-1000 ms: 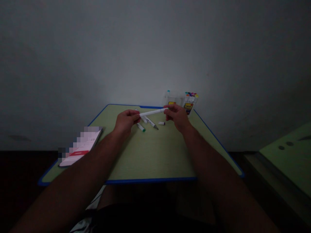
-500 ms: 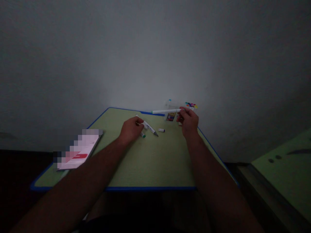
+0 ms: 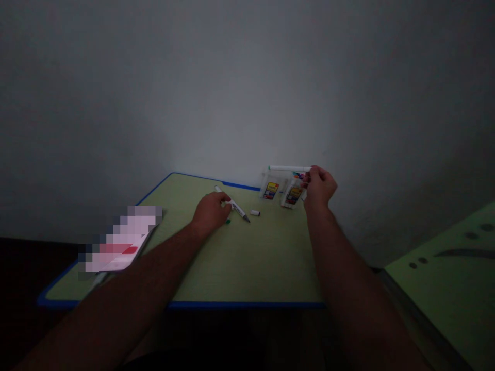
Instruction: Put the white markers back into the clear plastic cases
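Observation:
My right hand (image 3: 320, 187) is closed on one end of a white marker (image 3: 288, 168), held level above two clear marker boxes (image 3: 281, 191) at the far right of the desk. My left hand (image 3: 211, 211) rests on the green desk (image 3: 247, 257), fingers curled onto loose white markers (image 3: 236, 207); a green-tipped one (image 3: 228, 221) peeks out beside it. A small white cap (image 3: 254, 213) lies just right of those markers.
The desk has a blue rim (image 3: 240, 305) and stands against a grey wall. A phone with a lit, blurred screen (image 3: 118, 243) lies at the desk's left edge. A second green desk (image 3: 448, 288) stands at the right.
My left hand let go of the white marker and dropped onto the loose markers. My right hand carried that marker to the right, over the marker boxes.

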Motion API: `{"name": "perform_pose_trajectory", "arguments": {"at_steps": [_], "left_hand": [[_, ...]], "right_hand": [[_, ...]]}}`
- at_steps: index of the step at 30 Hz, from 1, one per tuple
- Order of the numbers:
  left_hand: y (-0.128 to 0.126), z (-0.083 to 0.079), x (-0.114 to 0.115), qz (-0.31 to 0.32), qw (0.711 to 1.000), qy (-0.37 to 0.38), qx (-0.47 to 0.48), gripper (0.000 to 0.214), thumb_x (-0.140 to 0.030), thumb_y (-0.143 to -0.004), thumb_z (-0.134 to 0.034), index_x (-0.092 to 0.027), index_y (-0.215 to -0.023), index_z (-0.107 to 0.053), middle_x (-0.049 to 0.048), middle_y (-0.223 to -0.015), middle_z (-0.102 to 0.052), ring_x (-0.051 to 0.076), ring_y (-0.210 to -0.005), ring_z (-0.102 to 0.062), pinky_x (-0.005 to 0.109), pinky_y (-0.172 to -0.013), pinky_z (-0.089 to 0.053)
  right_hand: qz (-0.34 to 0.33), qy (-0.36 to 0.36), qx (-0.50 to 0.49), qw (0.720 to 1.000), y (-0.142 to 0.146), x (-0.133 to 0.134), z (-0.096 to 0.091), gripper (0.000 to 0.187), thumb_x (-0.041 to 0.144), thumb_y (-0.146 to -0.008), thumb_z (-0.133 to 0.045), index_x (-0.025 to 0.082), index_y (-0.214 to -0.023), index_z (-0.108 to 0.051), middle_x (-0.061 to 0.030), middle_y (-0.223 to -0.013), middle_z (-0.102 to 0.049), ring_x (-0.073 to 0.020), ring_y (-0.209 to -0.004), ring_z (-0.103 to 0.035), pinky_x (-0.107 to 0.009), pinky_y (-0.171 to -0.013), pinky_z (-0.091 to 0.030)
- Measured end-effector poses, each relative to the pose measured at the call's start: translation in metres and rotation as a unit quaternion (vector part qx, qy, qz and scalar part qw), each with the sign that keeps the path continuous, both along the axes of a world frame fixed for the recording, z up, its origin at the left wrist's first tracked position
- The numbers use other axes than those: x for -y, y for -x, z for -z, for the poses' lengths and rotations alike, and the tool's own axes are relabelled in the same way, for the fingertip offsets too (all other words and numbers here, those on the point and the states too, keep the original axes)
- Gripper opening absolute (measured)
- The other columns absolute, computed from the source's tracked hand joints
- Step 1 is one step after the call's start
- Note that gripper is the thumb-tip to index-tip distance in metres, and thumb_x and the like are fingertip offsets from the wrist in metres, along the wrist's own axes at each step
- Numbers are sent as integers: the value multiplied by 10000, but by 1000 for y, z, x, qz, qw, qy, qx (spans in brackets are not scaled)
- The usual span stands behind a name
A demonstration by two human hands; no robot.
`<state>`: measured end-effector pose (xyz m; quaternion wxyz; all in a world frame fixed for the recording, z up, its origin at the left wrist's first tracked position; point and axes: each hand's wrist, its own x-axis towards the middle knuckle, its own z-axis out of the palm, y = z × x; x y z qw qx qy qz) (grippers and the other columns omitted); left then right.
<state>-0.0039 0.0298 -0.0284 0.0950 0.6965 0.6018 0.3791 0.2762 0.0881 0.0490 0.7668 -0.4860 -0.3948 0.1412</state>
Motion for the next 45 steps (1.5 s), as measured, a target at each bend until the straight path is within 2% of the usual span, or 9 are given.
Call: {"name": "perform_pose_trajectory", "arguments": {"at_steps": [6,13,16,21,30,39,45], "left_hand": [[-2,-1,1,4,1000,-4,15,201,-255,-824,-606,-190,-948,-750,123,-990,-738,247,-899,-662,371,-868,-484],[-3,1,0,3,1000,1,11,237,-276,-828,-585,-167,-963,-747,130,-992,-736,257,-901,-662,375,-839,-484],[-3,0,1,-3,1000,4,12,218,-273,-828,-591,-174,-942,-747,123,-966,-735,247,-871,-662,364,-814,-487],[-4,-1,2,-1,1000,4,12,204,-266,-835,-591,-180,-936,-746,121,-950,-732,245,-869,-666,359,-810,-489],[-5,-2,2,-9,1000,9,-10,209,-295,-839,-581,-201,-931,-744,93,-941,-742,224,-877,-666,328,-818,-489],[-5,1,0,1,1000,-2,-9,192,-280,-839,-574,-201,-888,-741,101,-906,-743,233,-843,-659,351,-784,-482],[-6,-2,2,0,1000,-2,-8,185,-266,-839,-579,-195,-869,-747,110,-885,-734,242,-836,-659,362,-786,-487]], "right_hand": [[71,40,94,992,-14,-17,-11,344,430,-829,-577,148,-1008,-663,-28,-787,-669,-127,-553,-620,-245,-481,-504],[137,114,257,950,-13,-36,-21,327,343,-817,-557,133,-996,-731,-96,-920,-731,-209,-840,-683,-310,-756,-544],[122,142,309,932,-5,-40,-26,288,309,-798,-598,137,-972,-749,-97,-923,-746,-213,-852,-683,-319,-812,-528],[97,203,401,888,12,-43,-30,236,286,-792,-628,149,-917,-773,-111,-922,-756,-231,-874,-687,-336,-859,-515],[55,274,512,812,21,-65,-27,196,189,-704,-688,134,-863,-789,-134,-918,-762,-255,-911,-714,-357,-862,-540],[47,281,568,773,26,-76,-27,140,206,-687,-750,146,-809,-782,-130,-878,-755,-266,-860,-712,-399,-830,-569],[45,295,569,766,30,-79,-29,113,189,-677,-771,142,-780,-775,-130,-842,-740,-271,-853,-710,-410,-818,-575]]}}
